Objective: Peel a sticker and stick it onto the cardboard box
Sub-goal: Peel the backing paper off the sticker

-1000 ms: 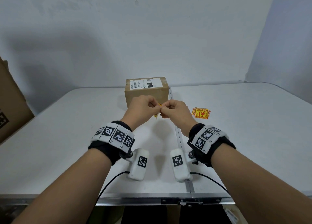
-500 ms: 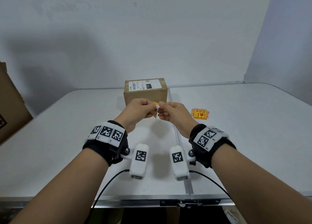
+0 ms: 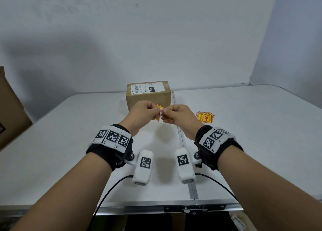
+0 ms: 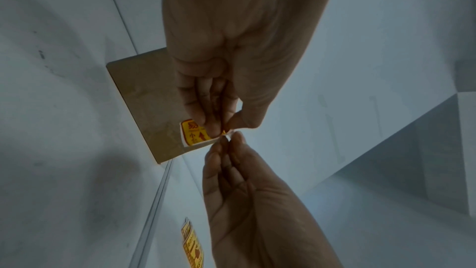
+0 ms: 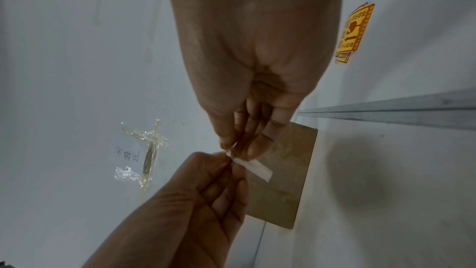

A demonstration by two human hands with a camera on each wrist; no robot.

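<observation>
White table [image 3: 69, 143]: cardboard box [image 3: 148, 100] at far centre, spare sticker pile [image 3: 204, 117] right of it. Left hand [image 3: 142, 114] and right hand [image 3: 176, 115] raised in front of box, fingertips meeting. Left pinches yellow sticker [image 4: 192, 132]; right pinches its white corner.

The white shipping label [image 3: 149, 89] on the cardboard box [image 3: 148, 100], beyond the fingertips, reads "122-122-007" and "122"; sticker characters stay unreadable.
</observation>
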